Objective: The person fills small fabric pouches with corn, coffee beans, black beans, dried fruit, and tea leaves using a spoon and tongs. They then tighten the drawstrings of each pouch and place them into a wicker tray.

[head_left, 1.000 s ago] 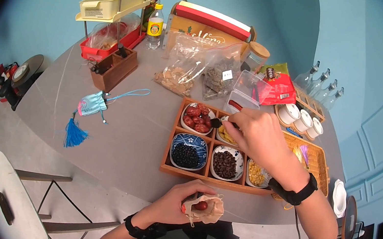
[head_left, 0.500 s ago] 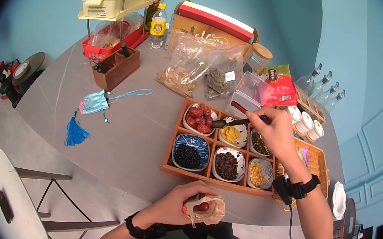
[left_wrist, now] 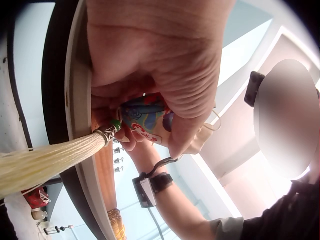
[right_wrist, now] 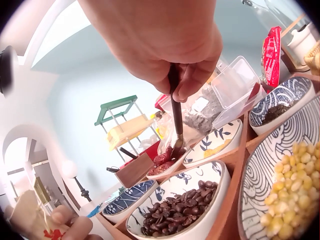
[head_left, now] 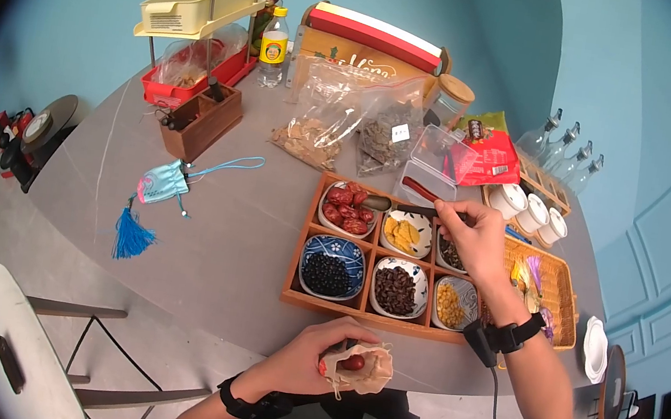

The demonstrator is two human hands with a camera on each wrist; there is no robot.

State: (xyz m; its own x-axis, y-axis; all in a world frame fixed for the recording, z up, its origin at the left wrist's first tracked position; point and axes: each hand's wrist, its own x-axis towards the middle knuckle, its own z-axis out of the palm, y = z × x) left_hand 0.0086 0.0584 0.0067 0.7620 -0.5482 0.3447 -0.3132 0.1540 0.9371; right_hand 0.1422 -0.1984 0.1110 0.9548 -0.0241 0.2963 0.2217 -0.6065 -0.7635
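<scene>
A dark spoon (head_left: 413, 210) is gripped by its handle in the R hand (head_left: 474, 241), its head held at the red dates (head_left: 346, 208) in the far L compartment of the wooden tray (head_left: 288, 282) on the table (head_left: 211, 230). An open cloth pouch (head_left: 371, 374), w/ a red fruit (head_left: 353, 361) in its mouth & a pale tassel (left_wrist: 55, 161) attached, is clasped in the L hand (head_left: 305, 356), nr the table's edge.

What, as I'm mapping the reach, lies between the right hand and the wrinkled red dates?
In the head view, the white leaf-patterned dish of yellow slices lies between the right hand and the red dates, with a dark spoon above.
</scene>
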